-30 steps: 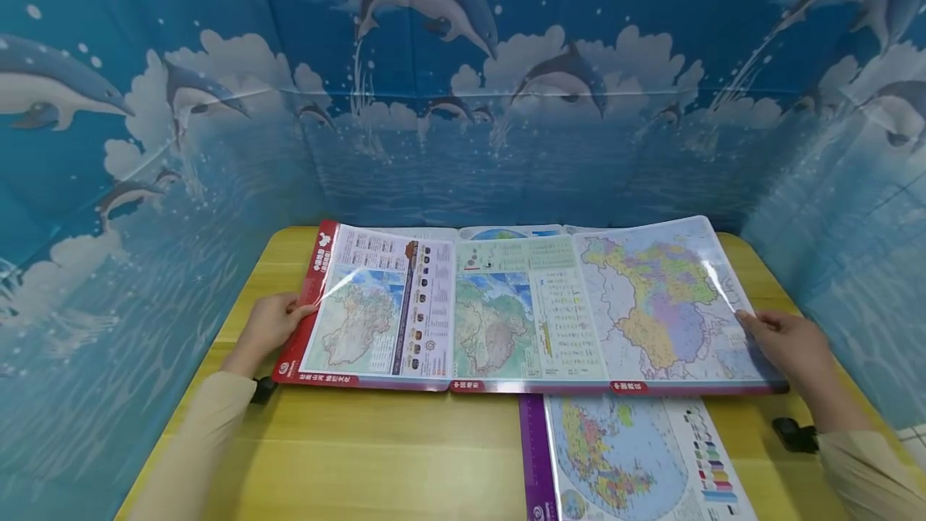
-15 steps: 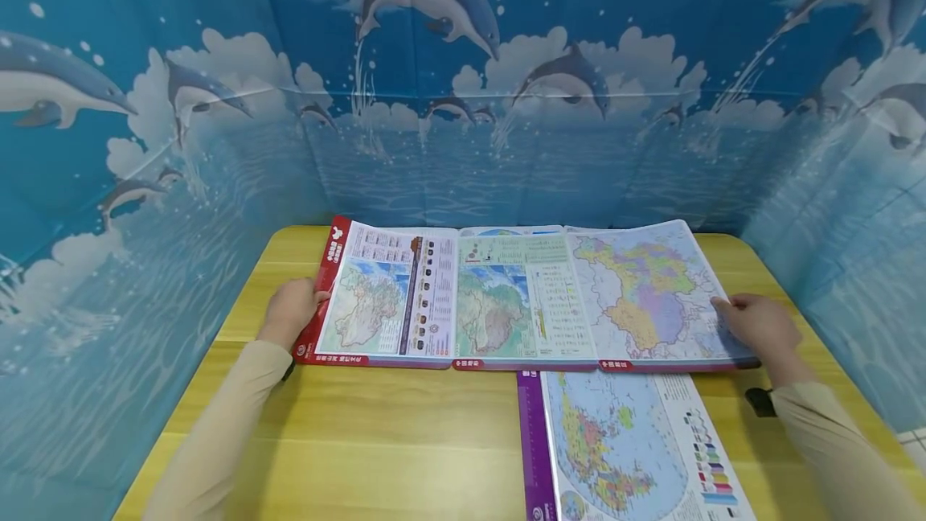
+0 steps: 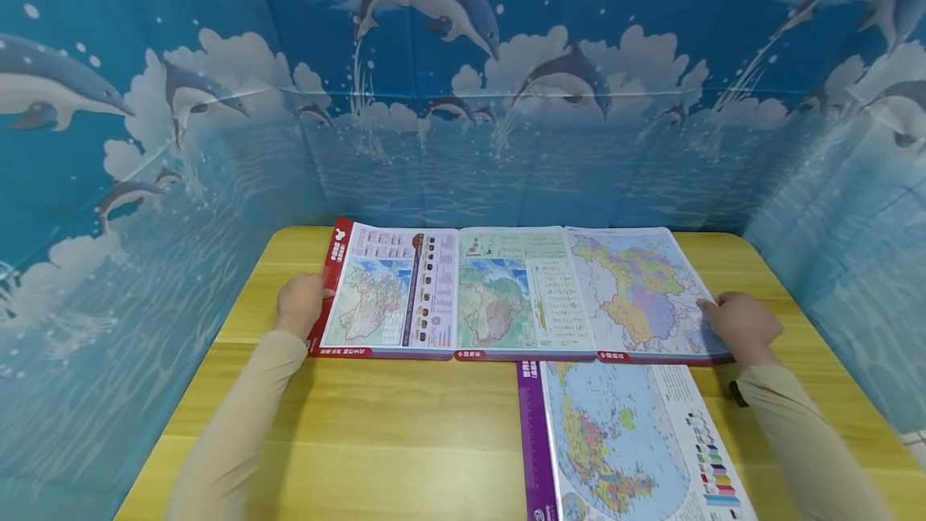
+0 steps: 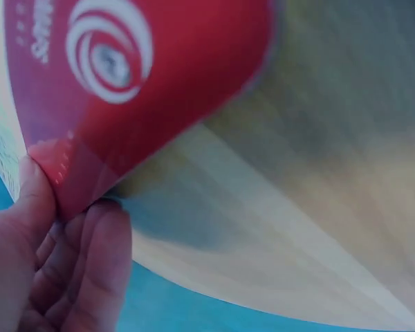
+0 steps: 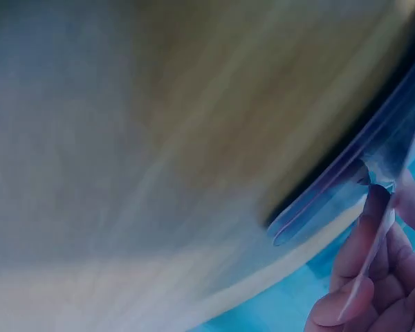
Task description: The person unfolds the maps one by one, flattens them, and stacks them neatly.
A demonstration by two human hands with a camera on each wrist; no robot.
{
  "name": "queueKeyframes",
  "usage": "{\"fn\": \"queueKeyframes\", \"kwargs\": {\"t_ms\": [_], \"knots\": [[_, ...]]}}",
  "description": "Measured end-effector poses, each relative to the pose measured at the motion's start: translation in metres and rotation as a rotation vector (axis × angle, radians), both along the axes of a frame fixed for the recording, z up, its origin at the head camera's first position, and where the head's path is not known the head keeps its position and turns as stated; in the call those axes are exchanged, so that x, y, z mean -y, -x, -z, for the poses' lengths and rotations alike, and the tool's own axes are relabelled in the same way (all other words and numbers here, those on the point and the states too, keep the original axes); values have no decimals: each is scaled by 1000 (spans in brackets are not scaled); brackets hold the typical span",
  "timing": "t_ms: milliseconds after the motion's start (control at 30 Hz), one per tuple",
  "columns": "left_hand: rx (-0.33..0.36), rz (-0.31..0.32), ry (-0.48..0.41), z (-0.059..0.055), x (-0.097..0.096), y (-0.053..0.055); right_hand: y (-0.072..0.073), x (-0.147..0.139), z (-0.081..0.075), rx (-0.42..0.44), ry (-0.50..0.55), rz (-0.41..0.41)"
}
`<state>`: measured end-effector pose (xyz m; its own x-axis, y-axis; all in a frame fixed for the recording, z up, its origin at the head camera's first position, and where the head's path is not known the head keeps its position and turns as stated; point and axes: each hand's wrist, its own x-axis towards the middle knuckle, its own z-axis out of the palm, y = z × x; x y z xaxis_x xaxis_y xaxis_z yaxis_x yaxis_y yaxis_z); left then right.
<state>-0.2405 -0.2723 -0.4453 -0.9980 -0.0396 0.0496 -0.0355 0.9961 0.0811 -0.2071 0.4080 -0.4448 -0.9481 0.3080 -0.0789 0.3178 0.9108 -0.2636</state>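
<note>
A laminated fold-out map [image 3: 506,304] with three panels lies spread along the far side of the table. My left hand [image 3: 301,304] pinches its red left border between thumb and fingers. In the left wrist view the thumb [image 4: 36,190] lies over the red edge [image 4: 152,76], with fingers beneath. On the other side my right hand [image 3: 745,324] pinches the right edge of the map. The right wrist view shows its fingers [image 5: 360,256] under the clear sheet edge, and folded layers [image 5: 332,180] alongside. Below the fold-out, a purple-edged world map [image 3: 615,441] lies partly covered by it.
The yellow wooden table [image 3: 405,432] has rounded far corners. A blue curtain [image 3: 463,159] printed with dolphins hangs right behind its far edge and down both sides.
Both hands have drawn inward and slightly away from me with the fold-out map. It now lies flatter and farther back, showing more of the purple-edged map and covering the sheet behind it.
</note>
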Motion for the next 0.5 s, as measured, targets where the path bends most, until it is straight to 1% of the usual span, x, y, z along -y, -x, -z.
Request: {"fn": "queueKeyframes", "kwargs": {"t_ms": [133, 267, 400, 500], "knots": [[23, -18, 21, 2, -1, 0, 3, 0, 3, -6, -35, 4], [9, -26, 22, 1, -4, 0, 5, 0, 4, 15, -68, 4], [15, -24, 38, -4, -12, 0, 6, 2, 1, 26, -97, -11], [31, 3, 83, -6, -22, -3, 6, 4, -2, 49, -102, -41]]}}
